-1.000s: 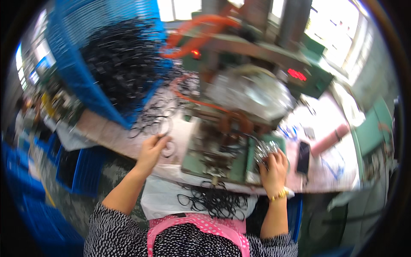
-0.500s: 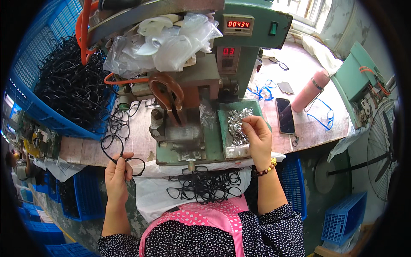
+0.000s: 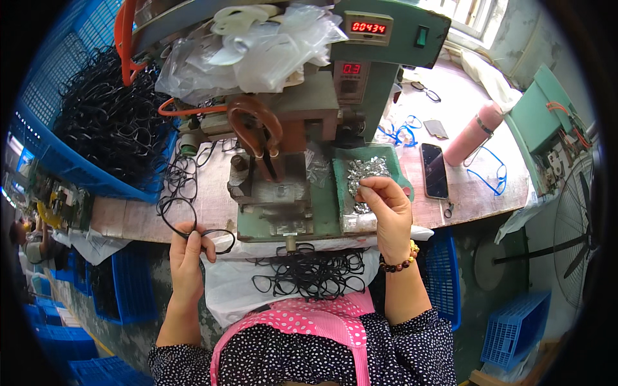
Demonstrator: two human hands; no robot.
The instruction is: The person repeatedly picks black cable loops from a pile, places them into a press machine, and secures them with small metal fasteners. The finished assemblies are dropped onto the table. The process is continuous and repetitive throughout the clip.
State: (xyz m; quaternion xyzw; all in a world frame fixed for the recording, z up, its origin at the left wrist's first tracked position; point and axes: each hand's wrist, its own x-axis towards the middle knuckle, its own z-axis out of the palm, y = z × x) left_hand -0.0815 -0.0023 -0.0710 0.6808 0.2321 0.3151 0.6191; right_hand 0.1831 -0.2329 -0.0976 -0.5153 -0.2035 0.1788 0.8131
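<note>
My left hand point(image 3: 188, 254) pinches a black eyeglass frame point(image 3: 161, 215) at its bridge, left of the green press machine point(image 3: 264, 226). My right hand point(image 3: 391, 219) is over a green tray point(image 3: 339, 186) holding many small shiny metal pieces point(image 3: 368, 170). Its thumb and forefinger are closed together; whatever lies between them is too small to make out. Between the hands, a brown-wrapped coil point(image 3: 273, 125) reaches down to the machine's metal fixture point(image 3: 281, 193). Several black eyeglass frames point(image 3: 309, 273) lie heaped on white cloth at my lap.
A blue crate point(image 3: 84, 170) full of black frame parts stands at left, beside loose frames point(image 3: 177, 186) on the table. To the right are a phone point(image 3: 434, 170), a pink bottle point(image 3: 473, 135) and blue glasses point(image 3: 496, 177). A fan point(image 3: 573, 231) stands far right.
My left hand has moved right with the eyeglass frame, closer to the machine. The right hand stays over the tray, its fingers shifted slightly left. The view has shifted a little.
</note>
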